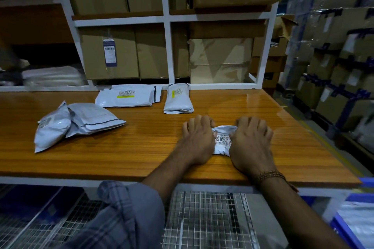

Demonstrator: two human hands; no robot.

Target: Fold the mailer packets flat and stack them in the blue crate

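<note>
Step in hand: flattening/folding. Left hand [199, 139] and right hand [252, 141] sit on either side of a small mailer packet [222, 141] near the bench [141, 147] front edge, fingers curled over its ends, both grips pressing it down. Next move, likely: finish the fold, lift it, carry it to the blue crate [356, 226] at lower right. Four more packets [125, 96] wait further back and left. Glossy wood bench, white racking with cardboard boxes [110, 52] behind, wrapped pallets right. Dim warehouse.
</note>
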